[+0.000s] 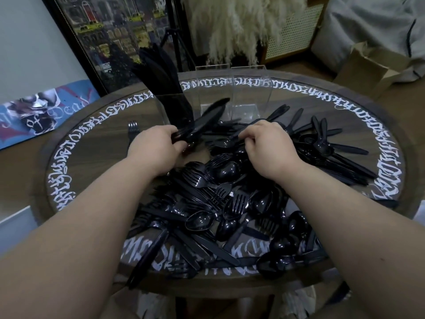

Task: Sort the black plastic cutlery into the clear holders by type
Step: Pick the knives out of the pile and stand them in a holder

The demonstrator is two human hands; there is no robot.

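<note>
Piled cutlery (220,203) lies below both hands: left hand (156,146) grips knives (202,120), right-hand fingers (250,134) pinch 1 spoon (226,142).

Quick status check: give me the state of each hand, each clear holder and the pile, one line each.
Left hand: grips a bundle of knives.
Right hand: pinches one spoon by its handle.
Left holder: packed with upright knives.
Middle holder: looks empty.
Right holder: looks empty.
Cutlery pile: mixed, unsorted on the table.
</note>
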